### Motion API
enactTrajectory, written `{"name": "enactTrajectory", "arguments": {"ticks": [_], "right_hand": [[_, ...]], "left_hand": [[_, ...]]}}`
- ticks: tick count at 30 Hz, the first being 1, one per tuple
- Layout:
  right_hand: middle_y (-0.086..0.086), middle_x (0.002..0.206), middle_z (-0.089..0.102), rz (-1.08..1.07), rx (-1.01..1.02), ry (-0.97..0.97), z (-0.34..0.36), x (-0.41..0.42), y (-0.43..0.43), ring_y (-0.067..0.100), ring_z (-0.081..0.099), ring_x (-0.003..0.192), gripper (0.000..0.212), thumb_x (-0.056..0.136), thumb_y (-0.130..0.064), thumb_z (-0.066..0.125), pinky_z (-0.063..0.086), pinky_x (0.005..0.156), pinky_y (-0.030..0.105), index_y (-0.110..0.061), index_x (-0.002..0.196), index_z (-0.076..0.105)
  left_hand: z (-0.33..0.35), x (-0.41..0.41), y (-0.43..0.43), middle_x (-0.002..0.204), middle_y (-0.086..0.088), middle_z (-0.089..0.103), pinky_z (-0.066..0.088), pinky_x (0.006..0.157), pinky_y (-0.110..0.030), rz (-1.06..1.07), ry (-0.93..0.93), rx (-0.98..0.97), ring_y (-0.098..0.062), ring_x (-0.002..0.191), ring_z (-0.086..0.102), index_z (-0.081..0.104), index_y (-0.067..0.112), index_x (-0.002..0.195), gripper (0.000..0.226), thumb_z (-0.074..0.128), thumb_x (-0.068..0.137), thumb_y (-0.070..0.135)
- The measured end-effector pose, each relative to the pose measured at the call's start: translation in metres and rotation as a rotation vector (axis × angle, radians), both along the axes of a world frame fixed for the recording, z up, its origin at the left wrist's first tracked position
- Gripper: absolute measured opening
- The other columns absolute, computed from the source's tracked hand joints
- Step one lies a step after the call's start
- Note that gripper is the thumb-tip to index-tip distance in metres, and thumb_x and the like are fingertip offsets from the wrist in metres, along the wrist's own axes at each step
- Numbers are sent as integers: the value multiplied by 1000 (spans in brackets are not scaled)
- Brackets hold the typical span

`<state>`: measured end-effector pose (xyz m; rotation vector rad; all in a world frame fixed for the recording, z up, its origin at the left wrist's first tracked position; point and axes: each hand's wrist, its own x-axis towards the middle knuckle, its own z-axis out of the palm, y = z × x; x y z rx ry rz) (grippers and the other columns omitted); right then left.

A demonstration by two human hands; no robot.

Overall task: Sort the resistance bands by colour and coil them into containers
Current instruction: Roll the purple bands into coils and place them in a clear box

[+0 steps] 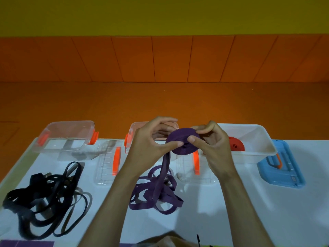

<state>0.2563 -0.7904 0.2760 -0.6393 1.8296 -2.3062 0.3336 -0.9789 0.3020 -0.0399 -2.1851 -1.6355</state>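
- The white table [231, 202] fills pretty much the whole lower half of the frame.
- A big tangle of black bands [44, 198] sits on it at lower left.
- The white tub [252, 139] is at centre right, with a blue lid [281, 168] just to its right. A clear tub [67, 138] with orange latches is at centre left.
- Loose purple band [156, 191] is heaped at bottom centre, one strand running up.
- The left hand [147, 145] and right hand [213, 148] both pinch the purple coil [181, 141] mid-frame, above the table.
- A small red coil [235, 144] lies inside the white tub.

bare table [222, 207] between purple band [156, 191] and blue lid [281, 168].
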Motion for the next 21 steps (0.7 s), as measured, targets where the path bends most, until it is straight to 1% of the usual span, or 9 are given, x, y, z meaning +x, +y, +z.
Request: {"name": "enactTrajectory", "arguments": {"ticks": [2,4,7,9,12,14,16,18,21], "right_hand": [[4,99,76,-31,2,24,3,-1,-1,28,75,100,27,74,-26,92,62,83,35,-25,85,67],[4,99,75,-52,7,55,6,-1,-3,30,74,100,27,74,-27,92,64,83,41,-26,89,70],[1,104,75,-21,-9,0,5,0,-9,29,73,104,29,75,-25,92,62,89,45,-32,98,75],[0,109,76,61,-11,-72,1,0,-11,27,71,110,28,80,-21,88,59,92,43,-33,103,77],[3,112,76,113,25,-73,2,0,-12,26,71,113,20,79,-24,88,59,92,41,-30,95,77],[3,105,77,60,50,-20,6,-2,-11,26,73,106,20,75,-30,91,60,90,48,-30,87,75],[0,101,78,-2,80,38,9,-4,-11,23,75,103,20,75,-32,91,59,90,52,-31,87,75],[-3,102,77,-37,52,41,7,-5,-13,20,74,105,19,79,-30,90,60,91,48,-33,91,76],[-8,110,77,-5,50,40,3,-5,-12,16,72,110,20,88,-24,84,60,88,29,-37,102,77]], "left_hand": [[-2,-1,2,107,5,79,58,90,-22,6,1,91,-16,104,76,69,27,126,57,95,77,15],[-5,-1,0,109,2,79,59,92,-25,11,-26,137,-18,106,76,70,25,125,54,94,78,15],[-7,0,-8,107,5,80,61,94,-29,12,-67,93,-17,103,77,73,23,119,51,96,73,19],[-4,0,-14,100,6,82,61,89,-26,9,-81,68,-15,97,79,73,25,119,53,98,72,20],[1,-1,-18,97,8,82,60,88,-23,-21,-83,34,-13,96,79,71,33,124,58,97,74,22],[-1,-2,-14,98,7,82,59,90,-23,-40,-89,29,-14,98,78,67,36,131,63,96,76,25],[-6,-1,-10,100,7,81,58,91,-21,-31,-101,44,-14,100,77,65,36,135,65,95,78,27],[-10,-1,-9,100,11,78,57,89,-18,-11,-115,36,-11,101,76,67,38,132,64,96,76,28],[-10,-3,-12,91,9,75,58,84,-20,-24,-112,49,-14,93,77,67,39,129,63,97,75,23]]}}
